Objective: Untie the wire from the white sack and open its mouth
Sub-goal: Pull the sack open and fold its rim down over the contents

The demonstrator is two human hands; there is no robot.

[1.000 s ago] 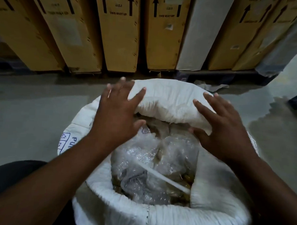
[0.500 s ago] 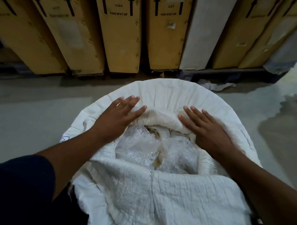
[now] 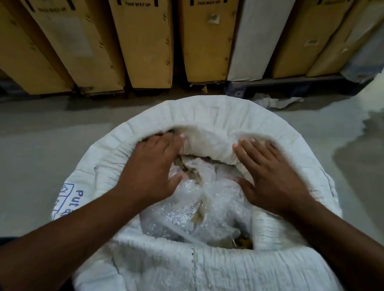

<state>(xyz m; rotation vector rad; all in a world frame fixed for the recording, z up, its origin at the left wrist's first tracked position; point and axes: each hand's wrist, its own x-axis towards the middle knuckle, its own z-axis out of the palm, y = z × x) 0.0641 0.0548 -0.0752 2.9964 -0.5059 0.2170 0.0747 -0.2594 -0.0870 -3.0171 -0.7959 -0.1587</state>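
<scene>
The white sack (image 3: 220, 116) stands right below me with its mouth wide and its rim rolled outward. Inside lies a crumpled clear plastic liner (image 3: 184, 210) over brownish contents. My left hand (image 3: 155, 166) is at the far left of the inner rim, its fingers curled over the fold and its thumb down on the liner. My right hand (image 3: 270, 174) lies over the far right of the same fold, fingers on the cloth and thumb inside. Blue print shows on the sack's left side (image 3: 69, 197). I see no wire.
A row of upright brown cardboard boxes (image 3: 142, 45) and a white panel (image 3: 249, 38) line the back, close behind the sack. A crumpled pale scrap (image 3: 275, 101) lies on the grey floor (image 3: 34, 150). A darker patch (image 3: 360, 162) marks the floor at the right.
Both hands have moved farther along the far rim and their fingers now curl over the fold instead of lying flat. More of the liner shows.
</scene>
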